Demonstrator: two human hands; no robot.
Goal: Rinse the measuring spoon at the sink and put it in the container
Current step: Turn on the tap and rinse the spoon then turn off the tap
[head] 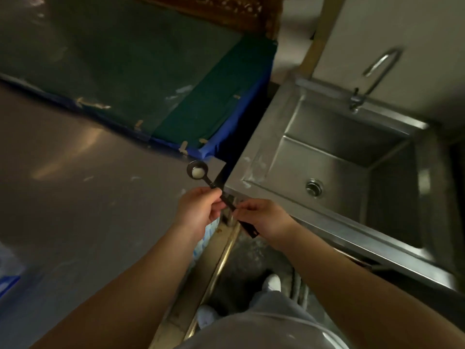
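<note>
Holding the measuring spoon (201,176) in both hands beside the sink (266,170), not yet rinsed.

The left hand (198,210) pinched the black handle near its middle and the right hand (264,217) closed round the handle's rear end, so the bowl, carrying a pale lump of residue, hung over the near right corner of the steel table (75,185), just short of the sink's left rim. No water showed at the faucet (377,71), which stood at the sink's far edge. To rinse well, I judge the bowl should be kept level on the way across, then tipped under the stream so the lump falls toward the drain (314,188). No container could be made out.
</note>
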